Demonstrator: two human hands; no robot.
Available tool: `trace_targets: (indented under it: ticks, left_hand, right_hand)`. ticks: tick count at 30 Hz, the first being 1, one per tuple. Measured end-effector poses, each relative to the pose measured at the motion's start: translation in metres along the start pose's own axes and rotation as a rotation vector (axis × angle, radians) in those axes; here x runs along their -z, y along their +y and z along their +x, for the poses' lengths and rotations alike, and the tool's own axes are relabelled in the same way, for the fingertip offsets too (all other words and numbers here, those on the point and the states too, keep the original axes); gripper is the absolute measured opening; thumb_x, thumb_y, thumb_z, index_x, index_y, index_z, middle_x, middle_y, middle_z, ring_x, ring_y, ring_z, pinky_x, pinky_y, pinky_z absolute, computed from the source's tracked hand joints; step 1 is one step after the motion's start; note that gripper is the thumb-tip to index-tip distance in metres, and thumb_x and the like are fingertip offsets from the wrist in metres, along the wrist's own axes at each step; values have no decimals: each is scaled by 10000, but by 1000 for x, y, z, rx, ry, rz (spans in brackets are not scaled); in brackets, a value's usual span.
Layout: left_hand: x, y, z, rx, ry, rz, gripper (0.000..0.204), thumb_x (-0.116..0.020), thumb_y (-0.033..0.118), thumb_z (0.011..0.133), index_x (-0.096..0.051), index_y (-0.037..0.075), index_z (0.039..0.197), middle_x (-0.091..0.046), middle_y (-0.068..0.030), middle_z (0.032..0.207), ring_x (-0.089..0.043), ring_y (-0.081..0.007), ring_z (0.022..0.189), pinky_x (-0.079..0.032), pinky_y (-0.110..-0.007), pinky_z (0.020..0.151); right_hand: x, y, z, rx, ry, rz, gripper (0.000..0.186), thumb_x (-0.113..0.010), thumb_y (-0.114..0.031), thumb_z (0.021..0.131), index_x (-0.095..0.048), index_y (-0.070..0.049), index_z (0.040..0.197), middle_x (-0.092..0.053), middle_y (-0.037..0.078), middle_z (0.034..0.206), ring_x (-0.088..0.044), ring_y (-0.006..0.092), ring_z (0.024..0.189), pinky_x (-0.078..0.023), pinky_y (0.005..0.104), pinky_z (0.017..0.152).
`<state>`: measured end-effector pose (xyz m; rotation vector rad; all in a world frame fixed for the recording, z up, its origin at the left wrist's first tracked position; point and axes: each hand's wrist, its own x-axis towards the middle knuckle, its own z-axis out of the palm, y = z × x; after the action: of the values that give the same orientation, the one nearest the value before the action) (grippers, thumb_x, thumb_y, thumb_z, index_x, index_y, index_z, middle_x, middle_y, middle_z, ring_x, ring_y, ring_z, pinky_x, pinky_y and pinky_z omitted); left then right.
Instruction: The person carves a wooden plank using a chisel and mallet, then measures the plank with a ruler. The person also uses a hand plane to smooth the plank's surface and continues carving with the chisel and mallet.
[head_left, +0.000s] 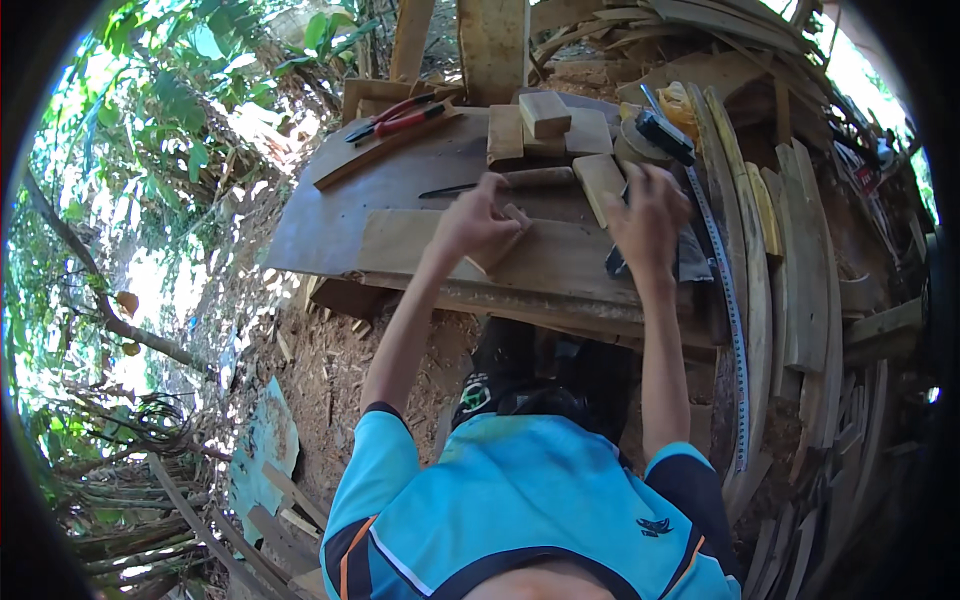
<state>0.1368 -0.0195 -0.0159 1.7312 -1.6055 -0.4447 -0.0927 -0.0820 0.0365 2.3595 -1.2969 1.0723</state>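
Wooden block (pixel 503 238) sits pinched in the left hand (pixel 472 226), fingers curled around it, pressed on the flat board (pixel 420 245) at the tabletop (pixel 330 215) front edge. Just right of the block, the right hand (pixel 648 215) spreads over a dark tool (pixel 617 262); whether it grips it, I cannot tell. Steady downward pressure would keep the block square. Beyond the block lie stacked offcuts (pixel 545 115) and red pliers (pixel 400 118); no containers show.

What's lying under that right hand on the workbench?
Under the right hand a dark tool pokes out onto the plank. Its upper part is covered by the palm, so its kind is unclear.
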Motion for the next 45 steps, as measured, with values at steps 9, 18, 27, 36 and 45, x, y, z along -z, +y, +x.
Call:
trace_targets:
  ticks: [9, 18, 27, 36, 45]
  left_hand:
    - [-19, 22, -80, 18, 201, 193, 610, -699, 298, 658, -474, 81, 1182, -497, -132, 1057, -435, -301, 1023, -363, -398, 887]
    - [-1, 10, -101, -42, 104, -53, 538, -693, 150, 637, -518, 76, 1141, -504, -100, 1107, -411, -287, 1086, -343, -368, 939]
    - [-1, 19, -96, -61, 78, -79, 467, -672, 33, 601, -542, 87, 1047, -508, -86, 1073, -446, -262, 1044, -359, -366, 918]
    - [-34, 37, -81, -176, 296, -164, 334, -598, -54, 616, -514, 77, 911, -461, -124, 994, -478, -264, 957, -356, -344, 817]
    - [-35, 45, -70, -247, 239, -112, 272, -716, 71, 614, -511, 41, 792, -586, -85, 895, -548, -268, 833, -441, -355, 743]
  right_hand:
    - [-94, 6, 36, 430, -598, -122, 357, -630, -161, 694, -562, -98, 1039, -518, 101, 1043, -523, 255, 1003, -366, 462, 869]
    - [44, -8, 46, -28, -65, 1058, 231, -642, -91, 708, -546, -34, 909, -564, 40, 775, -520, 70, 668, -441, 232, 597]
    - [87, -21, 21, -338, 369, 1646, 357, -510, -397, 812, -408, -94, 971, -457, 44, 664, -469, 149, 460, -372, 279, 369]
    - [71, -42, 31, -322, 368, 1480, 586, -531, -570, 767, -441, -75, 1068, -457, 42, 663, -447, 134, 507, -393, 274, 439]
    - [65, -50, 35, -292, 307, 1551, 619, -449, -572, 813, -401, -82, 1188, -487, 79, 687, -464, 140, 485, -384, 265, 397]
